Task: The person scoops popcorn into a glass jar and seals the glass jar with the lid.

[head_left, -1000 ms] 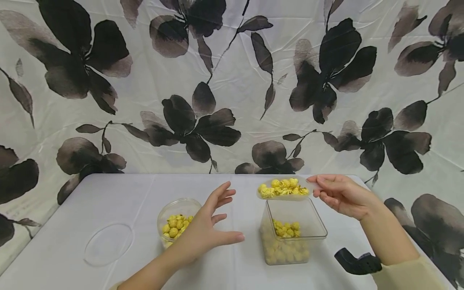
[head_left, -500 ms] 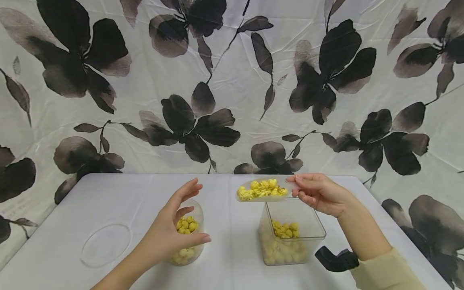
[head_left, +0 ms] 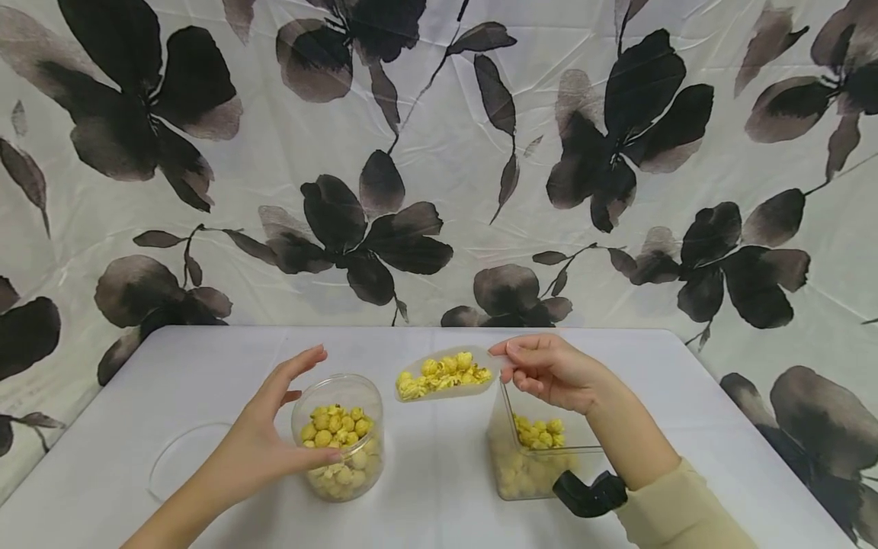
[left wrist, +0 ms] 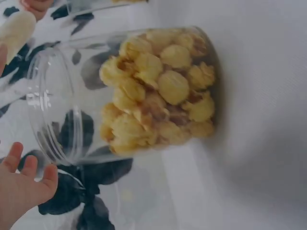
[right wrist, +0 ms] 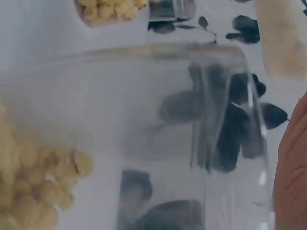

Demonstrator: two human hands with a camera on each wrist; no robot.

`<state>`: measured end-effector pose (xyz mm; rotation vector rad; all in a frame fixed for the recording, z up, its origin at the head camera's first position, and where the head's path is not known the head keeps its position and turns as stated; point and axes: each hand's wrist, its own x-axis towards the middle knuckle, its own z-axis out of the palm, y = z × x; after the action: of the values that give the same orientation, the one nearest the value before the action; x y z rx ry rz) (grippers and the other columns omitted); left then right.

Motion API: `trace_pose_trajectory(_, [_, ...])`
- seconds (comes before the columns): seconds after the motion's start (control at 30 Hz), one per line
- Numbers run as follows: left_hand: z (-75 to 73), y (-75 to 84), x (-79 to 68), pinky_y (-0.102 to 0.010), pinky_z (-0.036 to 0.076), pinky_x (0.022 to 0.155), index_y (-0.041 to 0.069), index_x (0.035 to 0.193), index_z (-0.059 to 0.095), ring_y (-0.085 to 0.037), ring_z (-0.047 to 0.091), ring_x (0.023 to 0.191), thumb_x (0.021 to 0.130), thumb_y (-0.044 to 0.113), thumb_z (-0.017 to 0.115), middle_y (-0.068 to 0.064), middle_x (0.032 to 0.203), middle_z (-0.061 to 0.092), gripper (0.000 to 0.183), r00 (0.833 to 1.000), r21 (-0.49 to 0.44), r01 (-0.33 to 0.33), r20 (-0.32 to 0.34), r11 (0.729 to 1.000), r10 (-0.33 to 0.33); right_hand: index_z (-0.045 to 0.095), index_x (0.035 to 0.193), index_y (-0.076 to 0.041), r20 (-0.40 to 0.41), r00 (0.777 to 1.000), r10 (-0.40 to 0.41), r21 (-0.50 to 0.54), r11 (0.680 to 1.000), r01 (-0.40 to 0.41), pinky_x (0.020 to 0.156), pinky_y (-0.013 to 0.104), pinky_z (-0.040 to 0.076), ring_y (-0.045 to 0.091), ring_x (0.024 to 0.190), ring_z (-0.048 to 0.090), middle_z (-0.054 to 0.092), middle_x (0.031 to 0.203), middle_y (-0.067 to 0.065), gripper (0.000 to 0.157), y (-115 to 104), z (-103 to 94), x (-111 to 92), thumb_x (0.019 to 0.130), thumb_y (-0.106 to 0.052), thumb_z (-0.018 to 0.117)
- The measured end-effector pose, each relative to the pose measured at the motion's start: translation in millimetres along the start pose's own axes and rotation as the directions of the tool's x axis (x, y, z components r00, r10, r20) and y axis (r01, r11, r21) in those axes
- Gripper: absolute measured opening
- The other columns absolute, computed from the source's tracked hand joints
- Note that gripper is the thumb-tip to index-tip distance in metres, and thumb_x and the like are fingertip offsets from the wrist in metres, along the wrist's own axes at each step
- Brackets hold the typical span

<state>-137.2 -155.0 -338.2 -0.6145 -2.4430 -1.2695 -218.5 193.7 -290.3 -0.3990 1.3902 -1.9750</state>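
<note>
My right hand pinches the end of a translucent scoop heaped with yellow popcorn. The scoop hangs above the table, between a round clear jar and a square clear container. Both vessels hold popcorn; the jar is roughly half full. My left hand is at the jar's left with fingers and thumb spread, the thumb crossing in front of the jar. Whether it touches the jar I cannot tell. In the left wrist view, the left fingers show beside the jar's rim.
A clear round lid lies flat at the left, partly hidden by the left forearm. A black curved piece sits at the right sleeve, in front of the square container. Floral cloth hangs behind the white table.
The right hand has carried the loaded scoop leftward from above the square container towards the jar. The left hand has moved left, from in front of the jar to its left side.
</note>
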Motion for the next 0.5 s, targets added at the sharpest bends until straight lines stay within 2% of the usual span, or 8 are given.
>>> trace_pose_trajectory(0.13, [-2.6, -9.6, -4.6, -0.016, 0.036, 0.090, 0.027, 0.144, 0.028, 0.000, 0.029, 0.124, 0.056, 0.024, 0.090, -0.002, 0.141, 0.038, 0.108, 0.999, 0.040, 0.035, 0.024, 0.999, -0.036, 0.070, 0.095, -0.006, -0.039, 0.999, 0.029, -0.011, 0.999, -0.030, 0.054, 0.010, 0.048, 0.005, 0.056, 0.059, 0.068, 0.073, 0.006, 0.024, 6, 7.8, 8, 0.098, -0.007, 0.045])
trace_pose_trajectory(0.2, [-2.1, -15.3, -6.4, -0.021, 0.040, 0.089, 0.024, 0.146, 0.026, -0.006, 0.031, 0.126, 0.057, 0.023, 0.090, -0.006, 0.142, 0.037, 0.109, 0.998, 0.035, 0.055, 0.041, 0.998, -0.056, 0.069, 0.095, -0.006, -0.045, 0.998, 0.039, -0.020, 0.999, -0.040, 0.055, 0.010, 0.047, 0.005, 0.056, 0.058, 0.068, 0.073, 0.006, 0.027, 8, 11.3, 12, 0.099, -0.005, 0.042])
trace_pose_trajectory(0.3, [-0.3, -23.7, -8.3, -0.037, 0.044, 0.089, 0.018, 0.147, 0.022, -0.022, 0.032, 0.129, 0.059, 0.022, 0.089, -0.012, 0.143, 0.035, 0.111, 0.991, -0.006, 0.109, 0.075, 0.994, -0.108, 0.068, 0.095, -0.006, -0.049, 0.998, 0.046, -0.035, 0.998, -0.048, 0.054, 0.010, 0.046, 0.005, 0.056, 0.057, 0.067, 0.073, 0.006, 0.030, 12, 16.6, 17, 0.099, -0.003, 0.039])
trace_pose_trajectory(0.37, [1.0, -29.1, -9.1, -0.049, 0.043, 0.087, 0.016, 0.148, 0.019, -0.033, 0.032, 0.128, 0.061, 0.021, 0.088, -0.015, 0.143, 0.034, 0.111, 0.982, -0.034, 0.161, 0.106, 0.986, -0.156, 0.066, 0.100, -0.001, -0.057, 0.997, 0.052, -0.044, 0.998, -0.054, 0.054, 0.010, 0.046, 0.006, 0.056, 0.057, 0.067, 0.073, 0.006, 0.026, 15, 20.3, 20, 0.099, -0.003, 0.040])
trace_pose_trajectory(0.43, [1.9, -33.0, -9.7, -0.055, 0.042, 0.086, 0.013, 0.148, 0.017, -0.039, 0.032, 0.128, 0.062, 0.019, 0.087, -0.018, 0.143, 0.033, 0.111, 0.972, -0.064, 0.204, 0.133, 0.977, -0.194, 0.061, 0.108, 0.006, -0.073, 0.995, 0.061, -0.060, 0.996, -0.065, 0.053, 0.010, 0.045, 0.006, 0.055, 0.055, 0.066, 0.073, 0.006, 0.024, 17, 24.2, 24, 0.098, -0.003, 0.041])
trace_pose_trajectory(0.5, [2.8, -36.1, -9.9, -0.055, 0.042, 0.086, 0.012, 0.148, 0.016, -0.041, 0.032, 0.128, 0.063, 0.018, 0.087, -0.019, 0.143, 0.032, 0.110, 0.964, -0.077, 0.231, 0.153, 0.970, -0.217, 0.053, 0.116, 0.013, -0.091, 0.994, 0.068, -0.080, 0.994, -0.076, 0.052, 0.010, 0.044, 0.006, 0.054, 0.054, 0.066, 0.072, 0.005, 0.027, 18, 28.1, 28, 0.098, -0.003, 0.041])
